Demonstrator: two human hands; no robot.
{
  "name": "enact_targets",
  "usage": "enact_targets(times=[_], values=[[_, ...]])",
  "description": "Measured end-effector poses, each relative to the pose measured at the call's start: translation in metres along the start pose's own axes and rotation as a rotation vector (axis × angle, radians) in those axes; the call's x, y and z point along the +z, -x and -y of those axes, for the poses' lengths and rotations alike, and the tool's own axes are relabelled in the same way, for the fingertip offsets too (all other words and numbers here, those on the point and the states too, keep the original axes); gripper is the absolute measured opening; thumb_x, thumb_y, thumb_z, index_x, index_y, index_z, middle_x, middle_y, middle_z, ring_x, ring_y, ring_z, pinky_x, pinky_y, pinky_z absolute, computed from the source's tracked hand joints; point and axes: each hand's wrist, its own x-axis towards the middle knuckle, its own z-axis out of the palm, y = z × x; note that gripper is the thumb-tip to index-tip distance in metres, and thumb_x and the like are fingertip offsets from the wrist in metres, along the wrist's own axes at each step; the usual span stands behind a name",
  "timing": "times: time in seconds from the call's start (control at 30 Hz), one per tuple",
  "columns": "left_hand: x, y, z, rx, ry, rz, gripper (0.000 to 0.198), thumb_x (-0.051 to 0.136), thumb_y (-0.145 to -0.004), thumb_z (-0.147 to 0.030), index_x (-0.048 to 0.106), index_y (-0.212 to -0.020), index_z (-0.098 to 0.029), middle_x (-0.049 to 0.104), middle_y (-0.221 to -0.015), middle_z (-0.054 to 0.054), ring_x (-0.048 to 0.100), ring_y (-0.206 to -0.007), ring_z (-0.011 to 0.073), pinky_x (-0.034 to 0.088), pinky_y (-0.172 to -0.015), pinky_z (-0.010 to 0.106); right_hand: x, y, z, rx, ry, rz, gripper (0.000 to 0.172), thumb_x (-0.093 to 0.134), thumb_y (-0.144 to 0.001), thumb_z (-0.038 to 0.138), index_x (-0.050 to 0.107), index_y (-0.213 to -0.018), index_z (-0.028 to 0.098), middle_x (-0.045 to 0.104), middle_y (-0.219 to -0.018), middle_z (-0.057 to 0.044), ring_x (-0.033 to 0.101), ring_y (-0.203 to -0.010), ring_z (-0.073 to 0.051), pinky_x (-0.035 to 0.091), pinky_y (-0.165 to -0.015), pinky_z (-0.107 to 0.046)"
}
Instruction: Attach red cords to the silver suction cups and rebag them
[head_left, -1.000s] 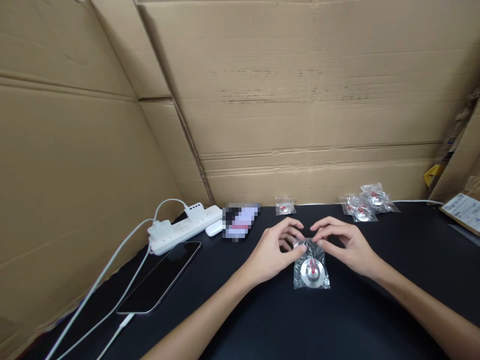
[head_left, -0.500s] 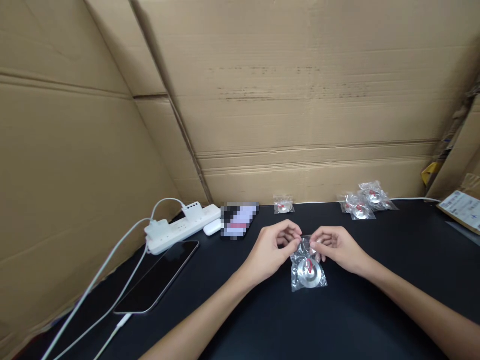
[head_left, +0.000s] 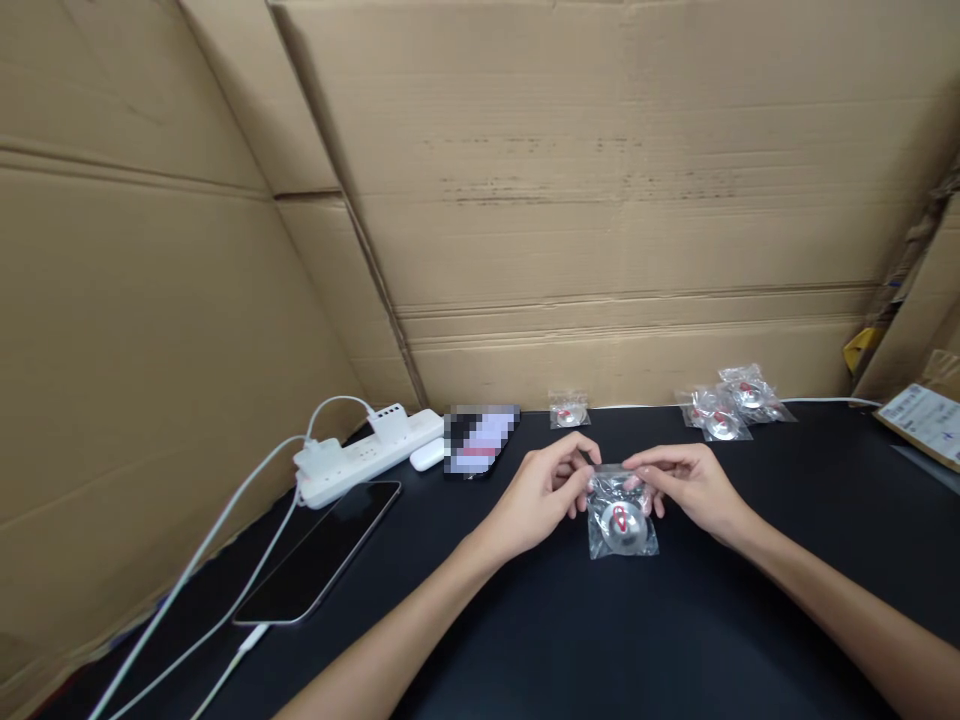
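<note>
A small clear plastic bag (head_left: 598,540) hangs between my two hands over the black tabletop. Inside it are a round silvery metal disc (head_left: 636,535) and a small red piece (head_left: 619,518). My left hand (head_left: 546,497) is closed, its thumb and fingers pinching the bag's upper left edge. On the opposite side, my right hand (head_left: 690,487) pinches the upper right corner, thumb in front, with the other fingers curled behind the plastic. Whether the bag's bottom touches the table I cannot tell.
Similar bagged discs lie at the back: one bag (head_left: 570,412) in the middle and several bags (head_left: 721,422) to the right. At left are a white power strip (head_left: 352,470) with cables, a dark phone (head_left: 322,555) and a pixelated device (head_left: 480,440). A labelled parcel (head_left: 924,420) sits far right.
The bag's lower end has risen slightly and its top edge now looks flatter and more spread. My right thumb and fingers have shifted along the upper right corner.
</note>
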Motion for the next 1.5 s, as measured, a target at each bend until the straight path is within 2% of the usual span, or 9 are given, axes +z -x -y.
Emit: enact_targets(times=[0.23,0.37,0.47,0.53,0.73,0.8,0.9,1.17,1.5], values=[[-0.003,0.000,0.004,0.013,0.007,-0.016,0.019,0.051,-0.093,-0.029,0.062,-0.088,-0.014,0.057,-0.070,0.001,0.056,-0.060,0.0121,0.049,-0.058,0.026,-0.001,0.004,0.010,-0.046,0.082,0.049,0.025,0.067,-0.085,0.040,0.073,-0.085,0.016,0.068,-0.062,-0.005,0.062,-0.055,-0.015,0.049,-0.053,-0.028],[0.002,0.000,0.004,0.010,0.019,-0.076,0.013,0.057,-0.090,-0.029,0.058,-0.090,-0.016,0.056,-0.078,0.001,0.055,-0.062,0.0115,0.050,-0.054,0.024,0.002,0.004,0.013,-0.056,0.050,0.023,0.025,0.068,-0.085,0.041,0.061,-0.079,0.017,0.065,-0.065,-0.002,0.060,-0.057,-0.014,0.048,-0.055,-0.027],[0.006,0.002,0.001,0.017,0.009,-0.080,0.009,0.056,-0.090,-0.027,0.057,-0.091,-0.017,0.056,-0.078,0.000,0.055,-0.064,0.0113,0.050,-0.056,0.023,0.007,0.004,0.010,-0.030,0.028,-0.027,0.033,0.076,-0.078,0.040,0.052,-0.091,0.021,0.059,-0.066,0.004,0.057,-0.055,-0.012,0.047,-0.053,-0.025],[0.008,0.003,-0.002,0.022,0.002,-0.071,0.009,0.056,-0.090,-0.026,0.056,-0.094,-0.018,0.056,-0.077,-0.001,0.055,-0.064,0.0111,0.049,-0.058,0.023,0.011,0.005,0.007,-0.029,0.102,-0.023,0.035,0.077,-0.077,0.040,0.055,-0.095,0.021,0.058,-0.069,0.003,0.056,-0.059,-0.012,0.047,-0.056,-0.024],[0.012,0.006,-0.005,-0.018,-0.020,-0.045,0.021,0.063,-0.086,-0.029,0.057,-0.104,-0.020,0.056,-0.074,-0.003,0.054,-0.064,0.0111,0.046,-0.058,0.021,0.016,0.009,0.009,-0.066,0.200,0.052,0.026,0.070,-0.083,0.039,0.062,-0.074,0.017,0.059,-0.071,0.000,0.056,-0.068,-0.014,0.048,-0.064,-0.027],[0.013,0.006,-0.003,-0.057,-0.069,0.014,0.016,0.061,-0.087,-0.033,0.062,-0.093,-0.018,0.056,-0.070,-0.002,0.052,-0.060,0.0107,0.042,-0.055,0.020,0.015,0.009,0.011,-0.066,0.200,0.060,0.024,0.070,-0.083,0.039,0.063,-0.075,0.017,0.060,-0.072,-0.001,0.058,-0.068,-0.015,0.049,-0.065,-0.027],[0.012,0.006,-0.001,-0.079,-0.183,0.076,0.029,0.055,-0.091,-0.037,0.065,-0.075,-0.015,0.056,-0.065,-0.001,0.047,-0.056,0.0101,0.035,-0.050,0.020,0.013,0.009,0.011,-0.021,0.195,0.071,0.024,0.072,-0.081,0.039,0.064,-0.075,0.017,0.064,-0.070,-0.001,0.060,-0.065,-0.015,0.049,-0.061,-0.026],[-0.003,0.002,0.006,-0.023,-0.331,0.149,0.037,0.056,-0.089,-0.037,0.062,-0.061,-0.015,0.046,-0.052,-0.004,0.036,-0.051,0.0088,0.024,-0.047,0.021,0.000,0.004,0.001,0.101,0.136,0.153,0.024,0.074,-0.079,0.040,0.069,-0.079,0.016,0.074,-0.070,-0.006,0.065,-0.055,-0.015,0.052,-0.056,-0.028],[-0.012,0.000,0.013,-0.066,-0.261,0.201,0.034,0.056,-0.090,-0.040,0.069,-0.070,-0.015,0.055,-0.054,-0.001,0.051,-0.049,0.0103,0.037,-0.046,0.019,-0.013,0.001,-0.001,0.095,0.097,0.187,0.026,0.075,-0.078,0.041,0.071,-0.078,0.015,0.073,-0.068,-0.005,0.063,-0.053,-0.013,0.053,-0.055,-0.028]])
